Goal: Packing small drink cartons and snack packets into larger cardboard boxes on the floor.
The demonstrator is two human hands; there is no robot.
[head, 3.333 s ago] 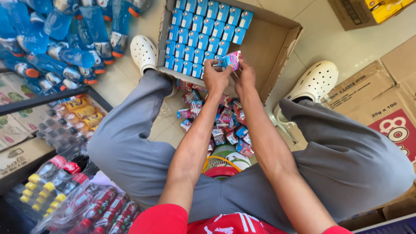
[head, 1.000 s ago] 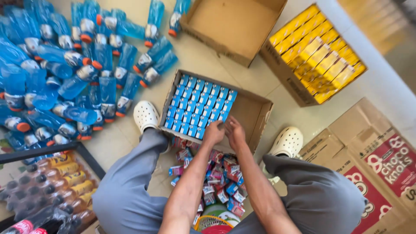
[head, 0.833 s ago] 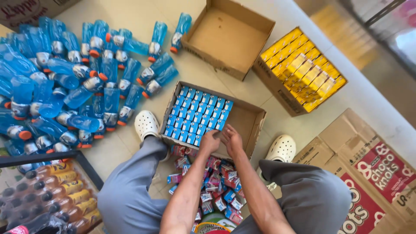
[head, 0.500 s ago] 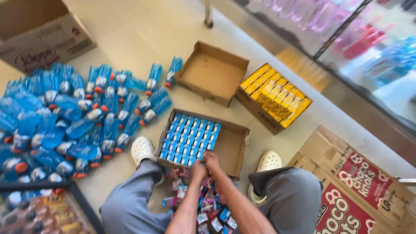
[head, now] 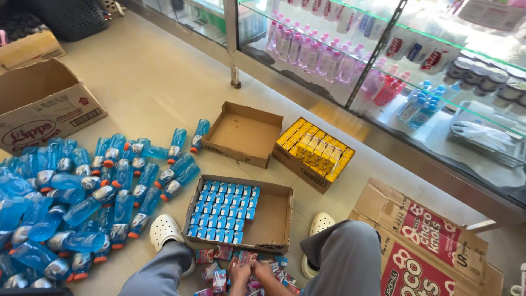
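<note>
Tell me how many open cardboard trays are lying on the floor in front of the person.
3: an empty tray farthest, a tray of yellow boxes to its right, and a tray of blue boxes nearest the hands.

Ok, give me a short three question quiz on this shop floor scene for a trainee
1. True or false: the cardboard box nearest the person's feet is completely filled with small blue cartons.
2. What colour are the packs in the box by the glass display case? A) yellow B) green C) red
3. Where are the left hand and right hand?

Key:
1. False, its right part is bare.
2. A.
3. Close together, low between the knees, at the pile of small pink and blue packets; whether they grip anything cannot be told.
</note>
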